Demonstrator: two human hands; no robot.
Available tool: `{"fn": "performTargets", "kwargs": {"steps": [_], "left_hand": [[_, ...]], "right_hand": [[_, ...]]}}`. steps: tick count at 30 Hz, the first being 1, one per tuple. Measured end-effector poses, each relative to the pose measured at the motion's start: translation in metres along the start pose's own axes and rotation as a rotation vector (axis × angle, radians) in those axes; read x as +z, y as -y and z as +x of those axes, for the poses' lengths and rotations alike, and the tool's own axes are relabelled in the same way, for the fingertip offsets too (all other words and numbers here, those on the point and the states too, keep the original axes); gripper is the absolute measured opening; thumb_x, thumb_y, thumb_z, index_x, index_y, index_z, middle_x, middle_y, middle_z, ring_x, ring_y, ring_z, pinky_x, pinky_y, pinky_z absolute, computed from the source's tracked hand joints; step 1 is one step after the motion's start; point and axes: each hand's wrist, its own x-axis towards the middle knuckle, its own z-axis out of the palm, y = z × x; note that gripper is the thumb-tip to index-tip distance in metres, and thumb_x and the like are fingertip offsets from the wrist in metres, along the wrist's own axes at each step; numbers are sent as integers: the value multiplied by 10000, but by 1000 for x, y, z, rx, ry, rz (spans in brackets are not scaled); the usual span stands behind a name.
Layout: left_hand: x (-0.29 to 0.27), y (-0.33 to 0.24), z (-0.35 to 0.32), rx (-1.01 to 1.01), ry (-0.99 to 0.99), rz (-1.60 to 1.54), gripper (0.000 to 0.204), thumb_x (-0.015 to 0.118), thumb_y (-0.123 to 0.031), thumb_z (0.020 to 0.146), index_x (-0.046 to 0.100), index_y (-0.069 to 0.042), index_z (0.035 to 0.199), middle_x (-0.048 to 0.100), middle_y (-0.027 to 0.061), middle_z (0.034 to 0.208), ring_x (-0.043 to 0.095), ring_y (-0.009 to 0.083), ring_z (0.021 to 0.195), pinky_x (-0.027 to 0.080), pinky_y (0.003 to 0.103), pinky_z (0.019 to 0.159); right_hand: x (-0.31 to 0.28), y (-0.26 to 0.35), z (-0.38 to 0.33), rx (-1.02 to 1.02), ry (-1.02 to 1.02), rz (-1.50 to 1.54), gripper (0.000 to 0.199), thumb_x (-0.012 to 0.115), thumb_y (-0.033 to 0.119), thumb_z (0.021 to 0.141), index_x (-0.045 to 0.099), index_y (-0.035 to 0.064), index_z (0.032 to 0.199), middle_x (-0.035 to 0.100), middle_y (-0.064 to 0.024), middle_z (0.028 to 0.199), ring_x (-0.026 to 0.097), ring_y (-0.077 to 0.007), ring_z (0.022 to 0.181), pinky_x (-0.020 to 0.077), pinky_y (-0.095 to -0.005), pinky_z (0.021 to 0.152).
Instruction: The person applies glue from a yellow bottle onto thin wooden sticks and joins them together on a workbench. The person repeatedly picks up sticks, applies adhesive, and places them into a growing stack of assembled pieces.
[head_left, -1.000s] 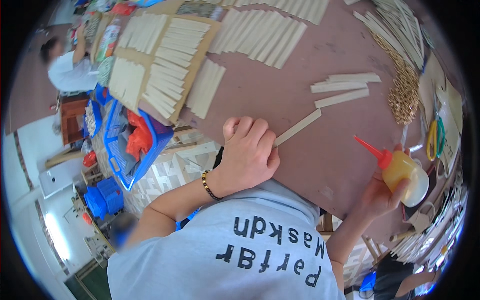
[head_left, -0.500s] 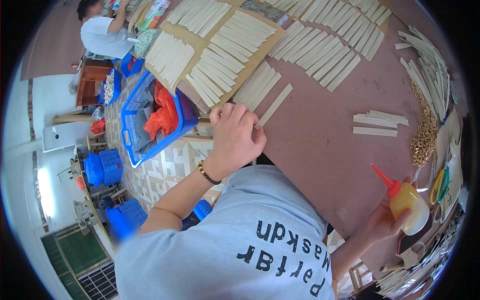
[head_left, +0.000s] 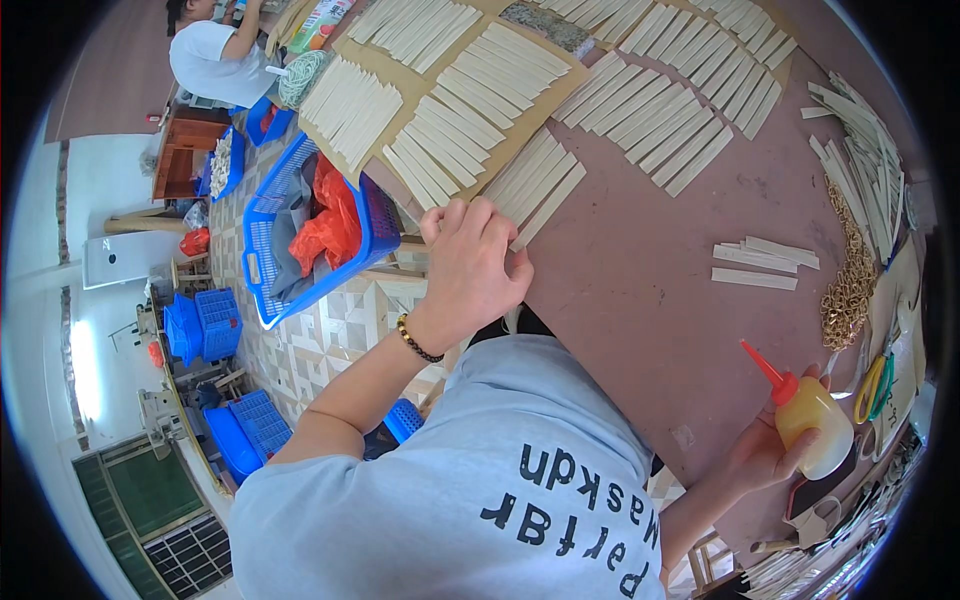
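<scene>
My left hand (head_left: 472,268) rests on the brown table (head_left: 640,300) at its near edge, fingers on the end of a pale wooden strip (head_left: 548,206) that lies beside a row of similar strips (head_left: 528,180). My right hand (head_left: 765,452) grips a yellow glue bottle (head_left: 812,425) with a red nozzle, held low at the right, away from the strips. A beaded bracelet (head_left: 418,340) circles my left wrist.
Brown cardboard sheets (head_left: 470,90) carry rows of strips. More strips (head_left: 765,262) and a coiled gold chain (head_left: 852,280) lie at the right, with green scissors (head_left: 872,388). A blue basket (head_left: 300,230) holding red bags stands on the floor. Another person (head_left: 215,55) works at the far left.
My left hand carried the single strip leftward across the table and set it beside the row of strips. The right hand kept hold of the glue bottle.
</scene>
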Motion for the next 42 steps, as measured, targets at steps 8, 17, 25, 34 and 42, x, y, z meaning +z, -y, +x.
{"fn": "performTargets", "kwargs": {"steps": [8,17,25,34,42], "left_hand": [[-2,0,6,-36,30,28,332,695,-121,642,497,-90,907,469,79,919,464,268,925,281,408,843],[9,-9,19,-32,-9,-15,358,701,-127,654,495,-91,945,465,84,944,461,271,944,278,415,860],[10,-4,22,-26,-37,32,358,699,-123,657,502,-93,955,469,82,945,462,266,950,272,419,862],[29,-86,39,344,47,-347,264,721,-136,703,603,-104,937,490,61,927,491,238,938,306,416,844],[62,-136,60,473,82,-437,195,702,-126,739,612,-106,911,486,49,923,477,226,883,312,412,843]], "right_hand": [[-6,3,5,40,19,136,608,582,254,914,282,-21,1366,351,-218,1411,331,-383,1335,356,-535,1071],[-16,4,9,82,50,256,636,598,228,905,255,-32,1373,327,-222,1425,306,-397,1343,360,-551,1064],[-17,2,8,84,54,278,645,603,238,901,261,-35,1376,351,-219,1414,317,-396,1338,373,-554,1053],[-16,2,7,58,-12,258,608,574,297,916,305,-16,1363,394,-200,1390,374,-392,1306,402,-568,1013],[-12,13,1,-11,-90,256,531,546,297,933,341,30,1344,400,-208,1377,390,-397,1291,446,-567,975]]}}
